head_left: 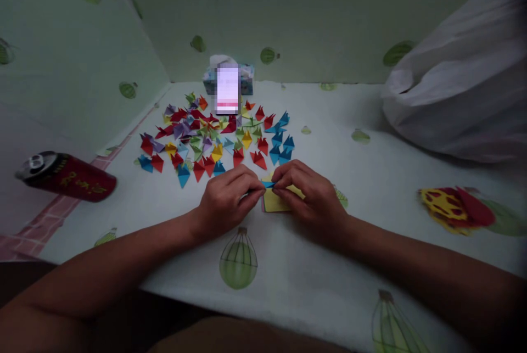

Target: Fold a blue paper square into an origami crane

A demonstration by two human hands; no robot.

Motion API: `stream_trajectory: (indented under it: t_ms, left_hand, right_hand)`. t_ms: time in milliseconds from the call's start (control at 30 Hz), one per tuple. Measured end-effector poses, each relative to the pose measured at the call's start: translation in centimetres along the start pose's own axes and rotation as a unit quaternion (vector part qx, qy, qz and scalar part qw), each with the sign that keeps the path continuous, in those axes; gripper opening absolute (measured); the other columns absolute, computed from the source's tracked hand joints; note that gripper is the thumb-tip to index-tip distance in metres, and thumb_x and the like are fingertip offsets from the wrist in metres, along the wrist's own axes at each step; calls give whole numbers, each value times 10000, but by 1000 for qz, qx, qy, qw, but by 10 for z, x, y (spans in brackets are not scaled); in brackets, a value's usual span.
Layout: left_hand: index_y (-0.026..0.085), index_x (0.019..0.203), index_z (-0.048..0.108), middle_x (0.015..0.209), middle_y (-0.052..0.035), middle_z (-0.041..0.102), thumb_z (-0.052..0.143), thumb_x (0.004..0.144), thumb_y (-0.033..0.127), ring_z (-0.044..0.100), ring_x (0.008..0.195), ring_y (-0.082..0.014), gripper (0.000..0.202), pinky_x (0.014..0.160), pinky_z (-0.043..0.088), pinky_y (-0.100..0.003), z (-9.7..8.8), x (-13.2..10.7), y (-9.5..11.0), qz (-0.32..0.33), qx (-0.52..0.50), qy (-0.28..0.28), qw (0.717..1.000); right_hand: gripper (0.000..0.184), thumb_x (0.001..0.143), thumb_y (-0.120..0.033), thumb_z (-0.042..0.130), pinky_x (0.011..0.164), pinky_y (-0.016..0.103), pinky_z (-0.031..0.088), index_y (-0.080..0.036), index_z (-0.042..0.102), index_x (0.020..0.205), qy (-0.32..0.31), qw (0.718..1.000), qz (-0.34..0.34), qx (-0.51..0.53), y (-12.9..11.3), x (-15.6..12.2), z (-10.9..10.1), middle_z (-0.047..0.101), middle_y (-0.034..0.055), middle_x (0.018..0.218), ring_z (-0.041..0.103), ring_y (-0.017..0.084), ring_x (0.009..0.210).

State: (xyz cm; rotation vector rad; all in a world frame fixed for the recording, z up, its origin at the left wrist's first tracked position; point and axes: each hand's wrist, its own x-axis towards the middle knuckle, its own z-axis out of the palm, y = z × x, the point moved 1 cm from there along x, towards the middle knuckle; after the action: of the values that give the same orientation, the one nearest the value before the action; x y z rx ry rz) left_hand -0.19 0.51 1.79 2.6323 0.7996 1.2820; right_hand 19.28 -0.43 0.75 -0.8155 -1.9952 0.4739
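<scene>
A small folded piece of blue paper (268, 184) is pinched between both hands at the middle of the table. My left hand (230, 196) grips its left end with thumb and forefinger. On its right end, the fingertips of my right hand (310, 194) are closed in the same way. Under the hands lies a stack of square paper (274, 202) with a yellow sheet on top, partly covered by my right hand. Just beyond them spread many folded paper cranes (200, 169) in red, blue, yellow, green and purple.
A phone (227, 87) with a lit screen leans on a tissue box (249, 81) at the back. On the left is a dark red drink can (69, 176). At right stand a white plastic bag (461, 84) and a red and yellow item (457, 210).
</scene>
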Motion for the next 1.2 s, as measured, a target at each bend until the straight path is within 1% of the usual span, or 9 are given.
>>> stream_trajectory:
  t_ms: [133, 233, 333, 433, 533, 733, 867, 1000, 1200]
  left_hand:
    - [148, 842, 620, 793, -52, 659, 640, 889, 110, 629, 714, -135, 64, 621, 516, -230, -2, 1, 0, 33, 34, -8, 999]
    - [162, 838, 615, 796, -49, 668, 628, 896, 121, 630, 707, -133, 71, 616, 516, -226, -3, 2, 0, 45, 52, -13, 998]
    - [169, 836, 614, 798, -47, 669, 607, 910, 135, 627, 701, -129, 82, 614, 514, -225, -3, 3, 1, 50, 54, -13, 997]
    - [165, 852, 620, 809, -51, 667, 600, 915, 133, 631, 719, -131, 73, 620, 514, -227, -3, 2, 0, 40, 32, -8, 999]
    - [162, 849, 623, 790, -41, 661, 608, 916, 135, 628, 724, -133, 75, 645, 514, -240, -2, 2, -1, -4, -10, -13, 1000]
    - [151, 833, 677, 760, -25, 684, 664, 879, 136, 612, 680, -120, 49, 617, 470, -231, 0, 2, -6, -156, -93, -60, 982]
    - [156, 795, 686, 712, -10, 679, 687, 855, 187, 591, 632, -109, 68, 587, 456, -221, 1, 1, -7, -264, -178, -78, 945]
    - [153, 783, 669, 653, 8, 645, 677, 838, 239, 581, 593, -104, 102, 561, 463, -212, 5, 0, -3, -364, -301, -91, 877]
    - [151, 791, 673, 633, 15, 641, 697, 811, 275, 577, 566, -99, 128, 549, 462, -213, 9, -1, -3, -446, -378, -131, 800]
  right_hand:
    - [217, 907, -46, 568, 710, 297, 478, -206, 489, 783, 0, 1000, 4, 7, -1, 1, -1, 606, 37, 842, 588, 165, 799]
    - [176, 911, -66, 571, 707, 301, 481, -211, 517, 829, 2, 1000, 16, -1, -1, 0, -1, 597, 30, 841, 581, 167, 788]
    - [123, 917, -92, 585, 719, 304, 493, -212, 564, 936, -2, 1000, 23, -9, -1, 0, -2, 609, 33, 869, 589, 169, 795]
    - [108, 919, -100, 591, 734, 305, 493, -205, 586, 897, -19, 1000, 22, 7, 0, 2, -3, 618, 37, 862, 601, 175, 820]
    - [137, 902, -106, 614, 709, 297, 478, -196, 575, 807, -27, 998, 40, 35, 1, 4, -5, 605, 32, 833, 596, 170, 793]
    - [131, 901, -117, 597, 714, 297, 459, -188, 580, 793, -21, 995, 85, 57, 2, 4, -6, 602, 35, 832, 579, 166, 781]
    - [71, 904, -190, 621, 715, 288, 460, -189, 607, 834, -21, 988, 130, 84, 4, 5, -5, 609, 28, 844, 581, 157, 776]
    - [119, 896, -251, 632, 703, 283, 459, -180, 647, 801, -61, 970, 191, 136, 5, 5, -3, 629, 31, 823, 591, 159, 775]
    - [155, 873, -282, 618, 582, 249, 399, -177, 617, 759, -40, 949, 262, 171, 4, 5, -5, 583, 4, 719, 507, 131, 657]
